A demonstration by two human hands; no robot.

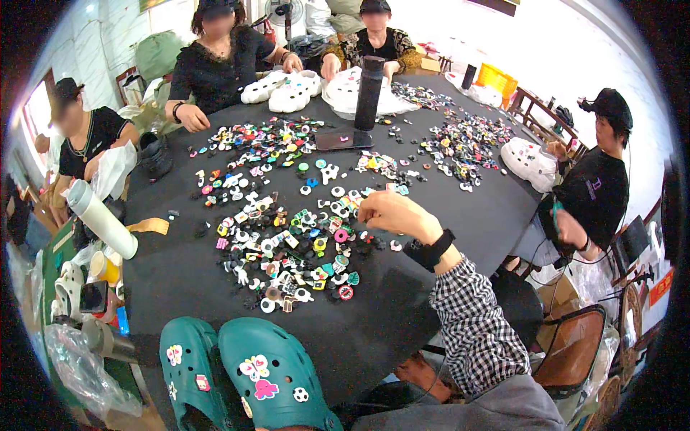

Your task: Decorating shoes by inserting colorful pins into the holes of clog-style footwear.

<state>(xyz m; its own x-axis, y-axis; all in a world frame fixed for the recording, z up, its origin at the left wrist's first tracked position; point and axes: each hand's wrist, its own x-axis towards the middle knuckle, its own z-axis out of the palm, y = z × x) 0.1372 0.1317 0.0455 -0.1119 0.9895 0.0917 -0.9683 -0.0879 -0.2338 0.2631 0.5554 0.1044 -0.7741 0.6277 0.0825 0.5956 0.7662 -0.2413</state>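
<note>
My right hand, in a checkered sleeve with a black wristband, reaches over the right edge of a heap of shoe charms. Its fingers curl downward and look closed; their tips and anything between them cannot be made out. My left hand does not show plainly; below the table edge is a patch of skin I cannot identify. Nearest the lower edge lies a pair of green clogs, side by side. The right clog carries butterfly, pink and football charms; the left one has a butterfly and several smaller charms.
The black table holds further charm heaps, a phone and a tall black bottle. A white tumbler leans at the left. Co-workers sit around the table, with white clogs at the far side and another white clog at right.
</note>
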